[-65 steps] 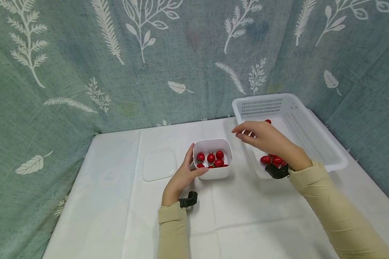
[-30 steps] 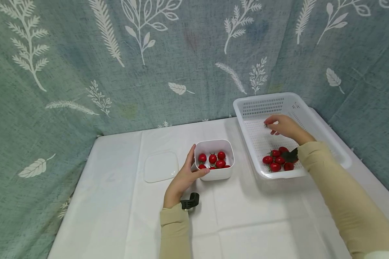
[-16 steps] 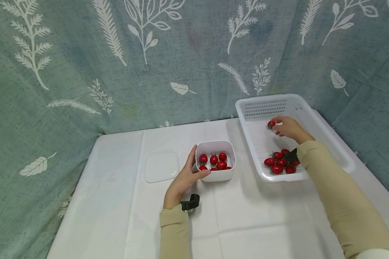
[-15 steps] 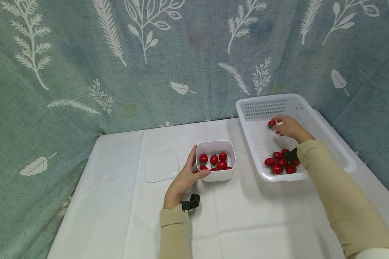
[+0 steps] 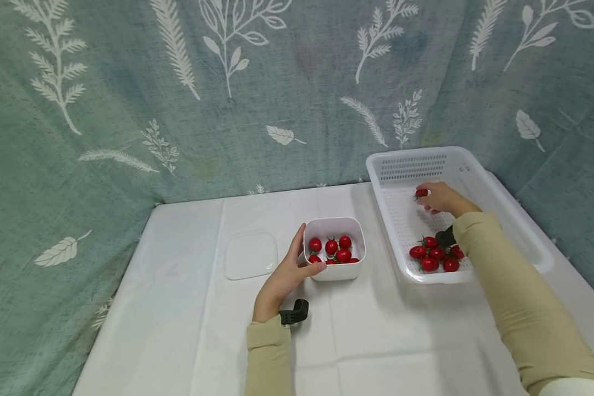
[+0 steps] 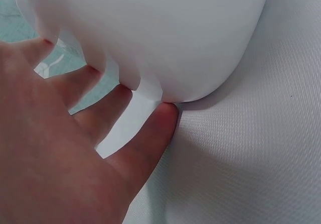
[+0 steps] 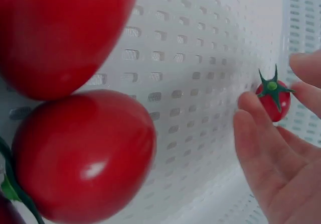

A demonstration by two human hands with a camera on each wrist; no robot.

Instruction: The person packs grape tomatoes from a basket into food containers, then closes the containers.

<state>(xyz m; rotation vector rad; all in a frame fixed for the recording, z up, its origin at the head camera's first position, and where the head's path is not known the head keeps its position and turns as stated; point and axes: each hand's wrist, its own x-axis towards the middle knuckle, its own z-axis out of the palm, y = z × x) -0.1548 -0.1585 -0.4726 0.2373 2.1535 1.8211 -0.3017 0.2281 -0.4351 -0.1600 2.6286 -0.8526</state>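
My left hand [image 5: 284,278] holds the near left corner of a small white container [image 5: 340,272]. Its thumb lies along the front rim, and the left wrist view shows the fingertips [image 6: 168,114] against the container's side [image 6: 160,33]. Several cherry tomatoes [image 5: 331,246] lie inside. Over in the large white perforated basket [image 5: 378,190], my right hand [image 5: 444,199] pinches one cherry tomato [image 7: 282,106] between thumb and fingers, its green calyx showing in the right wrist view. A cluster of loose cherry tomatoes [image 5: 429,264] sits at the basket's near end, partly behind the wrist.
A flat clear lid [image 5: 251,256] lies on the white-covered table [image 5: 168,308], left of the container. Behind the table hangs a green-blue leaf-patterned cloth [image 5: 237,137]. The basket's raised rim [image 5: 440,279] stands right of the container.
My right hand has gone from between container and basket into the basket and taken hold of a cherry tomato. My left hand has stayed on the container. The head view has shifted slightly.
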